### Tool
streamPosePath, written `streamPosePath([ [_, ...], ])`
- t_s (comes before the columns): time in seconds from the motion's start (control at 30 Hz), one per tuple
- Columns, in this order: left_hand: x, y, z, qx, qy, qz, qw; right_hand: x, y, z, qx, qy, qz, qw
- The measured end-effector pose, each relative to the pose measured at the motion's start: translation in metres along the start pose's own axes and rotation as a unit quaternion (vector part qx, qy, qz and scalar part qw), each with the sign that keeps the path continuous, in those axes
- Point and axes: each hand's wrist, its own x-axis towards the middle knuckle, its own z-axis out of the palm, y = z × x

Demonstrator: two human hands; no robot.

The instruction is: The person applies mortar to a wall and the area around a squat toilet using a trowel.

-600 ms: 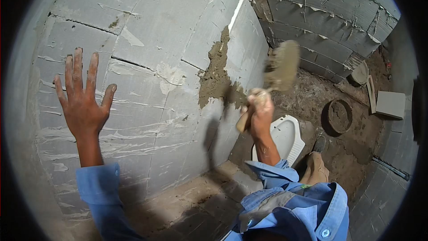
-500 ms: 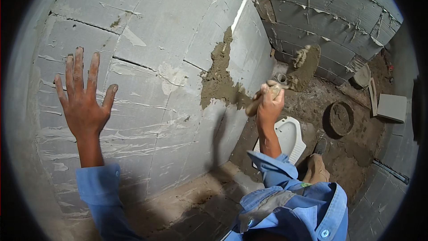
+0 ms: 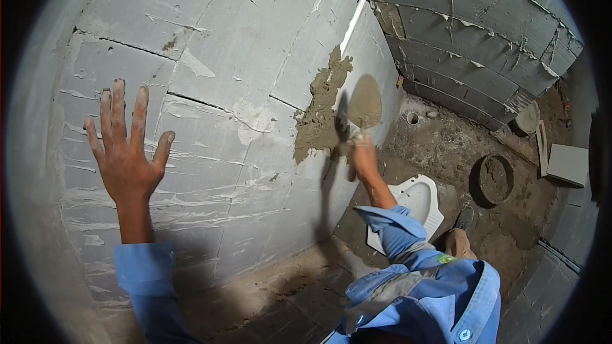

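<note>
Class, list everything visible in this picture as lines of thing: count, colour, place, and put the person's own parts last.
block wall: one, grey, left and centre
mortar patch: one, brown, on the wall
trowel: one, mortar-coated, against the wall
squat toilet pan: one, white, on the floor
round pan: one, dark, on the right floor
square tile: one, pale grey, far right
left hand: flat on the wall
right hand: holding the trowel

Trowel (image 3: pixel 364 103): rounded blade, mortar-coated, held upright against grey block wall (image 3: pixel 210 89), beside brown mortar patch (image 3: pixel 322 114).

A white squat toilet pan (image 3: pixel 417 200) beside a round mortar pan (image 3: pixel 495 179).
</note>
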Motion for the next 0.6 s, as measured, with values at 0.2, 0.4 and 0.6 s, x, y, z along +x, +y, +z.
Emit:
streamPosePath([
  [0.2, 0.000, 0.002, 0.003, 0.017, 0.001, 0.003, 1.000, 0.055, -0.003, -0.032, 0.290, -0.109, 0.146, 0.940],
  [0.4, 0.001, 0.002, 0.003, 0.029, -0.008, -0.006, 1.000, 0.078, -0.045, 0.030, 0.235, -0.180, 0.118, 0.948],
  [0.6, 0.000, 0.002, 0.005, 0.026, 0.009, -0.001, 1.000, 0.032, -0.018, 0.038, -0.113, -0.098, -0.097, 0.984],
])
